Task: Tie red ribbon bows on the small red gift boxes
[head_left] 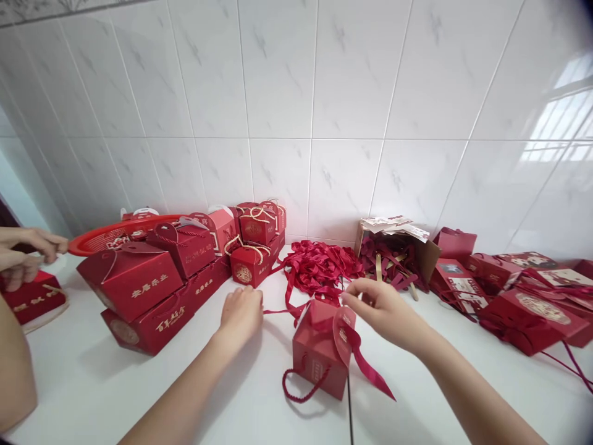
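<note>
A small red gift box (319, 352) with a twisted cord handle (306, 395) stands on the white table in front of me. Red ribbon (373, 371) passes through its top, one tail hanging down the right side. To the left of the box, my left hand (241, 312) is closed on the other stretch of ribbon, which runs taut toward the box. My right hand (380, 309) is at the box's upper right edge, thumb and forefinger pinched together; what lies between them is too small to make out.
Stacked red boxes (162, 315) and a red plastic basket (88, 242) stand at left. Behind my box lie a ribbon heap (319, 262) and a cardboard carton (424, 259). More red boxes (532, 318) lie right. Another person's hands (32, 247) hover over a box at far left.
</note>
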{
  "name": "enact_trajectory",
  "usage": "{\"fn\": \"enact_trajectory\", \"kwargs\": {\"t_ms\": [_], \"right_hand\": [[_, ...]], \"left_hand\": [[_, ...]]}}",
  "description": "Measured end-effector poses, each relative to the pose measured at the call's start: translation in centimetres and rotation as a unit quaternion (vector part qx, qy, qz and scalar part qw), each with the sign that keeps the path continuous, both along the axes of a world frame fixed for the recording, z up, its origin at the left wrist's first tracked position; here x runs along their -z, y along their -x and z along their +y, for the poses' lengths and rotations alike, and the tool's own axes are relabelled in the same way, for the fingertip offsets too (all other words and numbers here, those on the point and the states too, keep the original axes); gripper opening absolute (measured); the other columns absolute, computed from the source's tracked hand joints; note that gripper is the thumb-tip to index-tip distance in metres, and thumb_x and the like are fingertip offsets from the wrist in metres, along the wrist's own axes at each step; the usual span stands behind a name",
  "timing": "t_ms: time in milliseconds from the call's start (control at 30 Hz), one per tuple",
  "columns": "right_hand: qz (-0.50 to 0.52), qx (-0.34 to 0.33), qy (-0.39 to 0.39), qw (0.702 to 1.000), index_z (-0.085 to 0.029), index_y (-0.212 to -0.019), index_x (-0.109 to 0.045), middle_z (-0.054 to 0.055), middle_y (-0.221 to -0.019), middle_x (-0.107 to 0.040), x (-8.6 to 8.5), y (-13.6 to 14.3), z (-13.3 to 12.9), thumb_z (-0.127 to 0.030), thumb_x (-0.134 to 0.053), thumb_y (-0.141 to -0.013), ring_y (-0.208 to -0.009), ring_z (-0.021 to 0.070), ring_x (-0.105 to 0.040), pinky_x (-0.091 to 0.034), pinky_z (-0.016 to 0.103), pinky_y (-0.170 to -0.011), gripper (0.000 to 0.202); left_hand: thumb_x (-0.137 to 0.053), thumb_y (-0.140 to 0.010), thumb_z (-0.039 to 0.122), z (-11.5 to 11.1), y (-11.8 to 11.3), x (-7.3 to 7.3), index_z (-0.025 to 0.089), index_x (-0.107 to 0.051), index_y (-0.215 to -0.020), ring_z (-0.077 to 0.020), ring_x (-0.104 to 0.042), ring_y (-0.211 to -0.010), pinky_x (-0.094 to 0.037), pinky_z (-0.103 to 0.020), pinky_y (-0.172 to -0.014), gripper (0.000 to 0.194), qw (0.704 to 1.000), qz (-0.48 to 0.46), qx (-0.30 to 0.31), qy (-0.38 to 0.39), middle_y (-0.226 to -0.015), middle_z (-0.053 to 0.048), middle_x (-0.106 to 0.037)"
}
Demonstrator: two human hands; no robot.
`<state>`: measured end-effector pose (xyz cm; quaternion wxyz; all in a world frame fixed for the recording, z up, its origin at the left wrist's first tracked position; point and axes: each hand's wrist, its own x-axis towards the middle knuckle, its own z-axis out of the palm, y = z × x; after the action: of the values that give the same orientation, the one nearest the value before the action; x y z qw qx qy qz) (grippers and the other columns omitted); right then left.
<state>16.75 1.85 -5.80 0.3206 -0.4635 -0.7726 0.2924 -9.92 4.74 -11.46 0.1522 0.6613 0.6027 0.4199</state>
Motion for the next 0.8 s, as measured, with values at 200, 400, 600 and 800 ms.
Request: {"fn": "enact_trajectory", "kwargs": {"t_ms": [200, 400, 600, 800], "right_hand": [[-0.084, 0.050, 0.088, 0.991, -0.019, -0.065, -0.051, 0.003, -0.068, -0.055, 1.7, -3.1, -1.4, -0.063, -0.044, -0.082, -0.061, 0.0150, -0.047, -0.033, 0.027, -0.054, 0.048], [0.035, 0.011, 0.121, 0.992, -0.017, -0.069, -0.047, 0.001, -0.066, -0.055, 5.7, -1.3, -1.7, -0.057, -0.054, -0.079, -0.060, 0.0125, -0.044, -0.032, 0.026, -0.056, 0.042], [0.189, -0.068, 0.169, 0.965, -0.017, -0.058, -0.041, -0.002, -0.059, -0.046, 5.7, -3.2, -1.5, -0.041, -0.058, -0.078, -0.059, 0.0104, -0.041, -0.033, 0.026, -0.059, 0.036], [0.103, 0.038, -0.033, 0.993, -0.021, -0.052, -0.027, -0.003, -0.056, -0.033, 4.0, -8.6, -2.1, -0.024, -0.053, -0.075, -0.055, 0.0121, -0.031, -0.036, 0.031, -0.059, 0.034]], "left_hand": [[-0.044, -0.085, 0.044, 0.0, -2.0, -0.4, 0.021, -0.052, -0.088, -0.0207, -0.053, -0.092, -0.040, -0.031, -0.084, 0.025, 0.994, -0.053, 0.097, -0.002, -0.092, -0.004, -0.057], [-0.043, -0.086, 0.049, -1.3, -6.1, 1.4, 0.021, -0.043, -0.079, -0.0132, -0.049, -0.072, -0.041, -0.025, -0.071, 0.030, 0.972, -0.099, 0.201, 0.072, -0.075, 0.004, -0.048], [-0.048, -0.082, 0.054, -2.5, -5.7, -0.1, 0.018, -0.051, -0.070, -0.0129, -0.045, -0.062, -0.036, -0.025, -0.059, 0.039, 0.949, -0.093, 0.235, 0.190, -0.066, 0.003, -0.049], [-0.064, -0.068, 0.054, -2.9, -3.3, -4.2, 0.019, -0.041, -0.057, -0.0080, -0.019, -0.046, -0.012, -0.023, -0.046, 0.043, 0.937, -0.118, 0.204, 0.257, -0.051, 0.009, -0.025]]}}
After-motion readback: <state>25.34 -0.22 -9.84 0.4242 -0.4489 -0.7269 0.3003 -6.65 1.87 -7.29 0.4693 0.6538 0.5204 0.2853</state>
